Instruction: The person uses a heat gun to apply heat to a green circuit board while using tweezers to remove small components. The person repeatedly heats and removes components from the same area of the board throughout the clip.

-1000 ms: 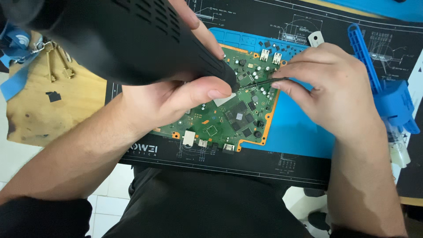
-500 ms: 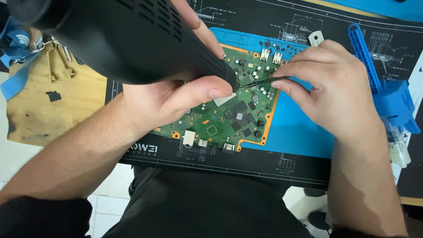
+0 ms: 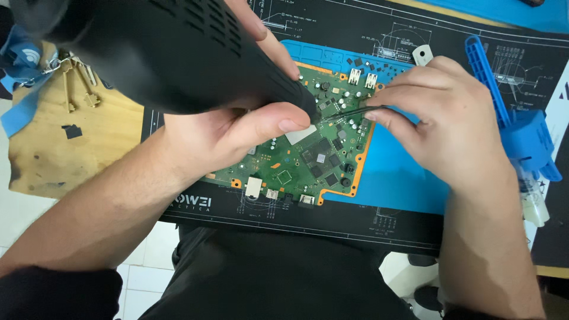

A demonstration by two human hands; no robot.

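Left grip first: the left hand [image 3: 237, 127] is wrapped tight around a bulky black heat tool [image 3: 178, 53], thumb stretched along the underside to steady the nozzle, which angles down onto the middle of the green circuit board [image 3: 296, 166]. Over on the other side, the right hand [image 3: 450, 124] pinches fine tweezers [image 3: 349, 112] together between thumb and forefinger, tips meeting the board right at the nozzle's mouth; whether they clamp a tiny part there is too small to tell. That low, braced wrist looks like it's there for a steady touch on small components.

Board lies flat, component side up, on a blue silicone mat [image 3: 397, 189], which itself sits on a black printed mat [image 3: 355, 219] over the worktop, probably to shield the surface from heat. To the right, a blue plastic holder [image 3: 521, 136] stands just off the mat. Far left, brass keys [image 3: 77, 83] on a blue lanyard [image 3: 24, 65] rest on a wooden board [image 3: 65, 154], well apart from the work.
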